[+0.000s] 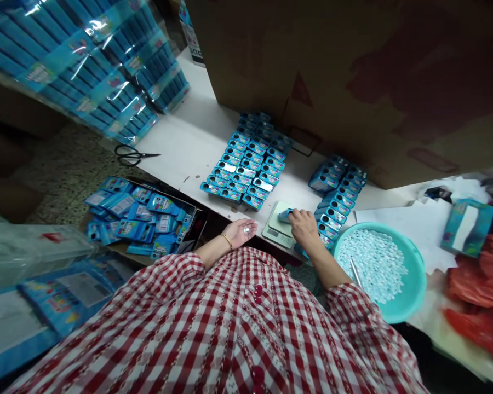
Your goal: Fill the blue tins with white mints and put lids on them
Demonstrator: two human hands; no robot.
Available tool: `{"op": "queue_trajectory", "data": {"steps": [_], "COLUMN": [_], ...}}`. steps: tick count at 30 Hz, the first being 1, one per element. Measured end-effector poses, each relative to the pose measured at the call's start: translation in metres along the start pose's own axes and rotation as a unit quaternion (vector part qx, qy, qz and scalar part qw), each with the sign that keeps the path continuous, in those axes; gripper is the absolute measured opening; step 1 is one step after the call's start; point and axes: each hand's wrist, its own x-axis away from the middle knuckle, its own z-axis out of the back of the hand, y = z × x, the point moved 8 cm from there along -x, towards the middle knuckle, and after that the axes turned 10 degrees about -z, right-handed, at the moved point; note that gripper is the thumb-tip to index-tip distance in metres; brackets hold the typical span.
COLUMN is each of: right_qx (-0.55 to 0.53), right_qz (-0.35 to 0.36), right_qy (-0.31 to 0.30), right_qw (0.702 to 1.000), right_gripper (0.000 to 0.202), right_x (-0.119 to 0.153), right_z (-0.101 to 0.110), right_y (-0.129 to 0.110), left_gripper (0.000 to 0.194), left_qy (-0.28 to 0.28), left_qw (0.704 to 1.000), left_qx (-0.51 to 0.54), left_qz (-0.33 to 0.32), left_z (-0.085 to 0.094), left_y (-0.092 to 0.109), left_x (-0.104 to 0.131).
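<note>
Palm up at the table's front edge, my left hand (pixel 241 232) has its fingers spread, with a few small pale pieces (pixel 247 230) lying in the palm. My right hand (pixel 304 225) grips a small blue tin (pixel 286 215) over the pale scale (pixel 278 227); whether the tin rests on the scale is unclear. Rows of blue tins with round dark openings (pixel 246 164) stand beyond the scale. More blue tins (pixel 337 202) are lined up just right of my right hand. A turquoise basin (pixel 414 279) of small pale pieces (pixel 372 262) holds a metal scoop or spoon (pixel 355 272).
Black scissors (pixel 133 155) lie on the white table (pixel 189 142). A box of blue packets (pixel 139 219) is below left, with wrapped blue packs (pixel 86 65) above. A large cardboard box (pixel 332 71) stands behind; red plastic bags (pixel 480 273) and a tissue box (pixel 468 227) are at right.
</note>
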Motion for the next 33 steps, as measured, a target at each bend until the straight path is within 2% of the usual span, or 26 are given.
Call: {"op": "queue_trajectory", "data": {"steps": [3, 6, 9, 12, 15, 19, 24, 33], "right_qx": [-0.025, -0.086, -0.163, -0.206, -0.239, -0.259, -0.251, -0.334], "right_qz": [-0.007, -0.044, 0.016, 0.069, 0.082, 0.114, 0.105, 0.116], "right_qy": [-0.024, 0.009, 0.003, -0.029, -0.059, -0.073, -0.069, -0.031], "right_qw": [0.999, 0.995, 0.986, 0.976, 0.966, 0.956, 0.96, 0.935], "right_gripper": [0.028, 0.03, 0.03, 0.025, 0.023, 0.023, 0.022, 0.021], "right_x": [0.009, 0.021, 0.034, 0.037, 0.033, 0.034, 0.036, 0.039], "right_z": [-0.003, 0.006, 0.009, 0.001, -0.009, -0.011, -0.014, -0.015], "right_y": [-0.016, -0.026, -0.07, -0.119, -0.144, -0.152, -0.148, -0.14], "left_gripper": [0.021, 0.022, 0.027, 0.035, 0.041, 0.044, 0.042, 0.037], "left_qy": [-0.014, -0.028, -0.049, -0.05, -0.034, -0.032, -0.002, -0.012], "left_qw": [1.0, 0.999, 0.998, 0.996, 0.995, 0.995, 0.996, 0.995], "left_qx": [-0.004, -0.011, -0.017, -0.033, -0.043, -0.039, -0.053, -0.069], "left_qz": [0.002, 0.013, 0.033, 0.06, 0.081, 0.091, 0.065, 0.07], "left_z": [-0.005, -0.007, -0.009, -0.005, 0.003, 0.009, 0.016, 0.016], "left_y": [-0.001, -0.004, -0.011, -0.021, -0.028, -0.03, -0.026, -0.027], "left_x": [0.001, 0.002, 0.003, 0.007, 0.011, 0.014, 0.012, 0.008]}}
